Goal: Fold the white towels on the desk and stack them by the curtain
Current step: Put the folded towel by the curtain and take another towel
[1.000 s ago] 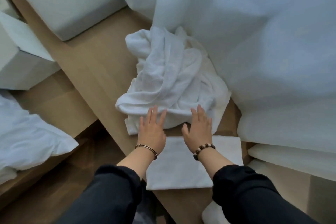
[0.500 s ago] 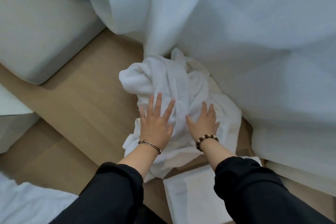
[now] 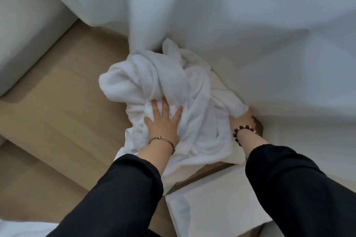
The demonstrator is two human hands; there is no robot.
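Note:
A heap of crumpled white towels point(image 3: 169, 90) lies on the wooden desk point(image 3: 63, 106), against the foot of the white curtain point(image 3: 221, 21). My left hand point(image 3: 163, 123) rests flat on the heap's near side, fingers spread and pressing into the cloth. My right hand point(image 3: 242, 119) is at the heap's right edge, its fingers tucked under a fold of towel and mostly hidden. A folded white towel point(image 3: 217, 206) lies flat at the desk's near edge, partly under my right sleeve.
A pale cushion point(image 3: 25, 31) fills the upper left beside the desk. A lower wooden surface point(image 3: 28, 179) runs along the left. White fabric point(image 3: 21, 229) shows at the bottom left corner.
Both hands moved forward from the folded towel onto the crumpled heap. The right hand then slid to the heap's right edge and its fingers went under the cloth. The view shifted toward the curtain.

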